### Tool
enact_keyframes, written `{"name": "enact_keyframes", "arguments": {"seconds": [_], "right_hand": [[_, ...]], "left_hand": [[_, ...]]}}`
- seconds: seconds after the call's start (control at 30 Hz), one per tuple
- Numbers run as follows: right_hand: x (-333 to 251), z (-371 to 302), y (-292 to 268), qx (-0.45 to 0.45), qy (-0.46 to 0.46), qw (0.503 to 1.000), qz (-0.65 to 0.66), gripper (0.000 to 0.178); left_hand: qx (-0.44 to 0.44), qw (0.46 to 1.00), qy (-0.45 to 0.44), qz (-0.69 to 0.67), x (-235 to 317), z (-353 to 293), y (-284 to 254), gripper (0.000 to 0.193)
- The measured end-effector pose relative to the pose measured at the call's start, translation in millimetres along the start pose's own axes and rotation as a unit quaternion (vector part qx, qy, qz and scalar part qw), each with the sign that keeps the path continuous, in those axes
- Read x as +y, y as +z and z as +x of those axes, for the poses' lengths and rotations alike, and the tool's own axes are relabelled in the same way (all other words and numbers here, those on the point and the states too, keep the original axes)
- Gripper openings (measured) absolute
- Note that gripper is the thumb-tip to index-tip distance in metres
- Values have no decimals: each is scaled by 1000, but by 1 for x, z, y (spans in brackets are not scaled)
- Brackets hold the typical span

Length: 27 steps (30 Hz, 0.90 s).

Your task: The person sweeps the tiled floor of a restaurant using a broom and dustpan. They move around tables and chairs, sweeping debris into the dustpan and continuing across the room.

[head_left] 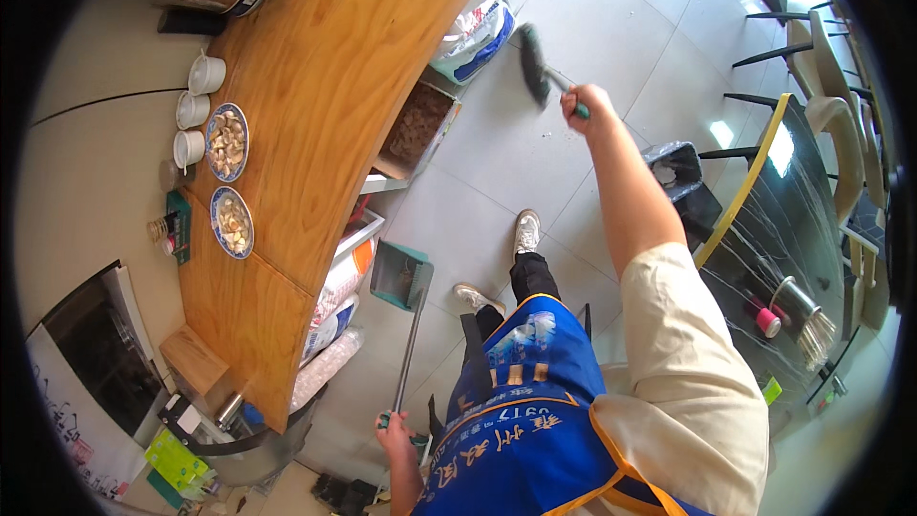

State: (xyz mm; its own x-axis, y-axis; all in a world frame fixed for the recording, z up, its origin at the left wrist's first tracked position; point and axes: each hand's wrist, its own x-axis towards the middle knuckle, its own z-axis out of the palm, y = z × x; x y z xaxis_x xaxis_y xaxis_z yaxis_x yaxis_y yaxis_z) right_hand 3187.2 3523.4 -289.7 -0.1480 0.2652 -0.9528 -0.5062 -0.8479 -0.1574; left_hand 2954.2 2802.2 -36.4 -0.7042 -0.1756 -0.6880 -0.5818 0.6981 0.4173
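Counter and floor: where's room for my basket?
The counter is bare right of its two plates; white containers crowd its left edge. The floor looks mostly open between the broom and dustpan; bags crowd the counter's right side.

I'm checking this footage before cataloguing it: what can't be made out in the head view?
Debris in the dustpan: too small to identify, head view.
Grip of the broom: partly covered by the right hand, head view.
Dustpan handle: partly covered by the left hand, head view.
White and blue bag: partly hidden by the wooden counter, head view.
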Motion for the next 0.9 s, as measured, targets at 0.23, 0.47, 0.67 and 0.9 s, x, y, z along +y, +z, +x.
{"name": "enact_keyframes", "arguments": {"seconds": [0.23,0.47,0.67,0.9], "right_hand": [[47,-11,-13,67,-175,962,-199,20],[235,-130,-119,12,-74,915,-397,21],[361,-193,-133,17,153,944,-292,13],[377,-122,-132,-214,-17,796,-565,19]], "left_hand": [[-15,999,3,-41,32,-14,27,20],[-22,1000,4,-14,40,-8,34,18],[-13,1000,-3,9,33,0,25,20],[-21,999,3,41,26,4,23,25]]}}
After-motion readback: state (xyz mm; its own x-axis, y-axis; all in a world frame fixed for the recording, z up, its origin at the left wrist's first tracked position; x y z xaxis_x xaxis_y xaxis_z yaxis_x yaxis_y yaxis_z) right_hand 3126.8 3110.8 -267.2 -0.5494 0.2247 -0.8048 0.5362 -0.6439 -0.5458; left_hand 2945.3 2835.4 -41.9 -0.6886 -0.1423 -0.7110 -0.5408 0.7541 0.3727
